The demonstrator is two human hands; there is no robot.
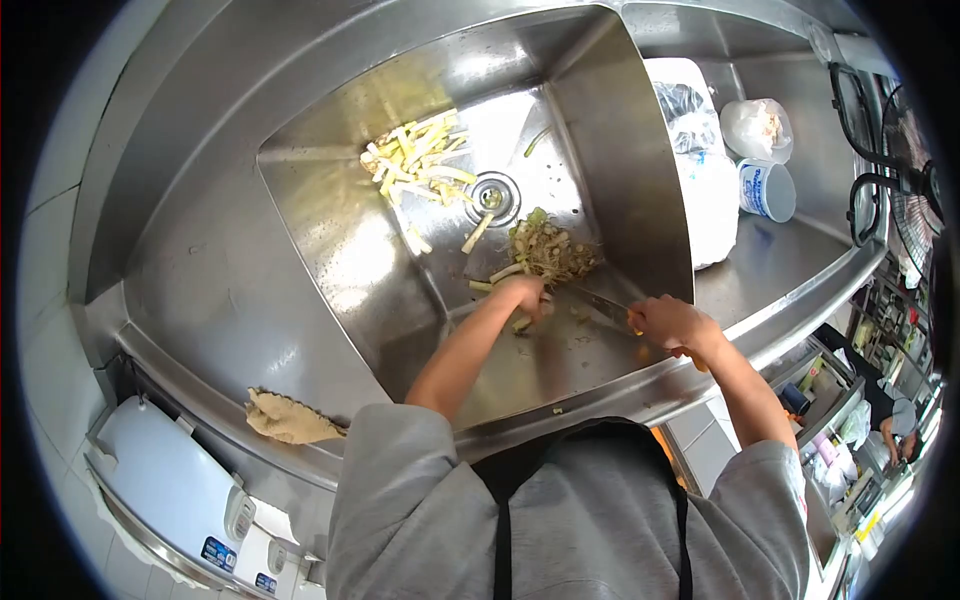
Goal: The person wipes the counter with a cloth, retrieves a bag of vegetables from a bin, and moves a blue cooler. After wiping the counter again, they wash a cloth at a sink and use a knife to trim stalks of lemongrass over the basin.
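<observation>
My right hand [672,325] grips a knife [598,302] by its orange handle, the blade pointing left toward my other hand. Low in the steel sink [340,300], my left hand [530,296] is closed around a pale green vegetable stalk [521,324], mostly hidden by the fingers. Just beyond the blade lies a heap of stringy root ends [550,250] with some green bits. Farther off, a pile of cut yellow-green stalks [420,158] rests near the drain [493,198]. One loose stalk piece [478,234] lies between drain and roots.
Right of the basin wall are a white plastic bag [706,210], a white tub [767,190] and a clear bag [757,130]. A fan [908,170] stands at far right. A tan cloth [290,417] lies on the left ledge. Another person [897,425] is in the background.
</observation>
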